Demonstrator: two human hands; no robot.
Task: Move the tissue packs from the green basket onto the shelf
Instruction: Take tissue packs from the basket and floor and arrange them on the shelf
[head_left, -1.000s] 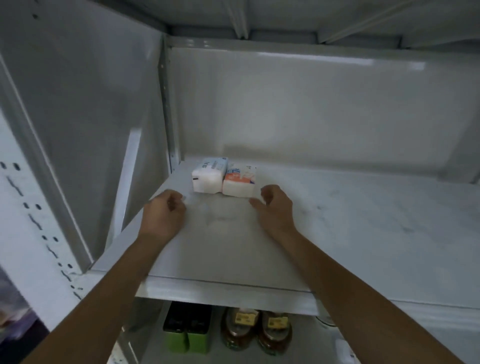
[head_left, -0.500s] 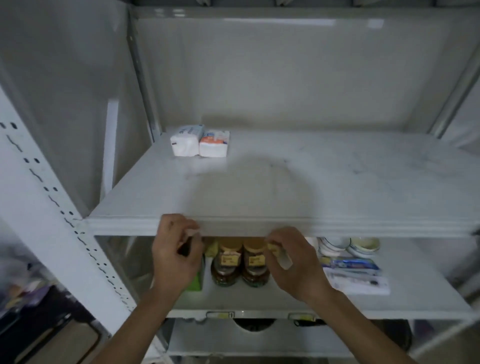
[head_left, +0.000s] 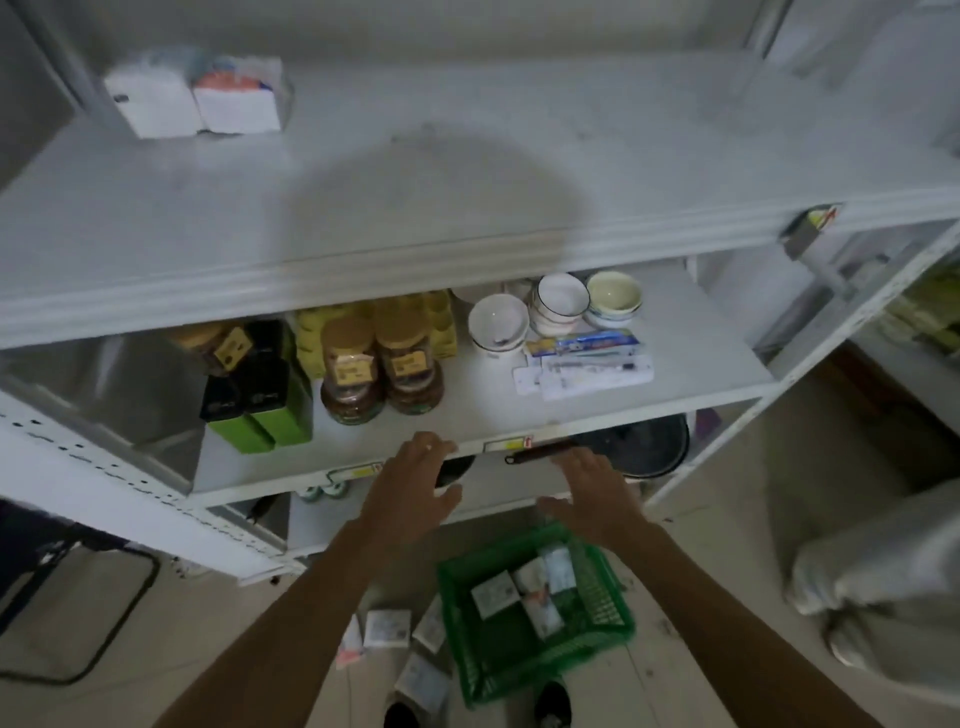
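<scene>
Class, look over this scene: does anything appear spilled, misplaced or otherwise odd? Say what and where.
Yes. Several tissue packs lie scattered on the floor left of the green basket, not inside it with the others. Both hands, left and right, are empty.

Shelf (head_left: 467, 208): matt white painted metal, scuffed. Green basket (head_left: 597, 623): plastic mesh. Bowls (head_left: 498, 322): glossy ceramic. Tissue packs (head_left: 496, 597): shiny plastic wrap.

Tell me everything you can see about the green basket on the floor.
The green plastic basket is rectangular, with slatted lattice walls and an open top. It sits on the tiled floor below the white shelf unit, turned at an angle to it. Several small white tissue packs lie inside, toward its far end; more packs lie loose on the floor to its left. Both hands hover above it, neither touching it.
</scene>
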